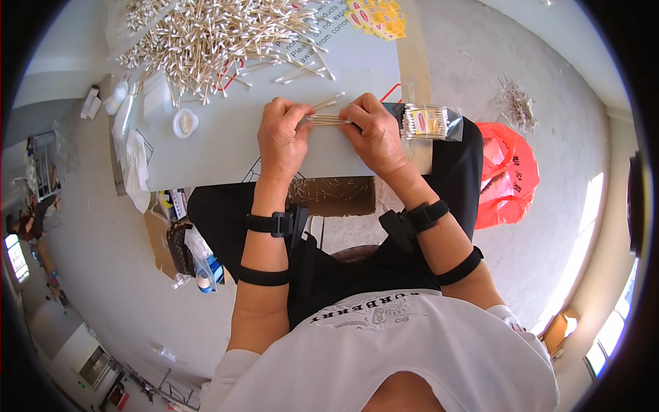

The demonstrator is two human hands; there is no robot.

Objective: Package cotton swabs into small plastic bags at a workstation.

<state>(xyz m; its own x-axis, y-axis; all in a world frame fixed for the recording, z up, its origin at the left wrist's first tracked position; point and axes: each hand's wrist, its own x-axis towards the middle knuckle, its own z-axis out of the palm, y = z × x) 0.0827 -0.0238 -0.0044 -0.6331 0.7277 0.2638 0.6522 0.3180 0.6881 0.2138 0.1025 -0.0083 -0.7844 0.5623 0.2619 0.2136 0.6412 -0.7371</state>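
Between my hands, just above the grey board (pixel 226 154), a few cotton swabs (pixel 328 119) lie side by side, stretching from one hand to the other. My left hand (pixel 283 134) pinches their left ends, and another swab or two slant up to the right from its fingertips. My right hand (pixel 374 134) is closed around their right ends, its fingertips partly hidden. Close to the right hand's knuckles rests a clear packet (pixel 447 127) filled with swabs and a yellow label card. Farther off, a large heap of loose swabs (pixel 226 41) covers the board's far left.
Yellow label cards (pixel 377 17) lie at the far right of the board. A small white cup (pixel 185 123) stands at left beside white plastic wrapping (pixel 158 96). Below the board's near edge is a cardboard box (pixel 333 197) holding swabs. A red plastic bag (pixel 508 175) sits on the floor, right.
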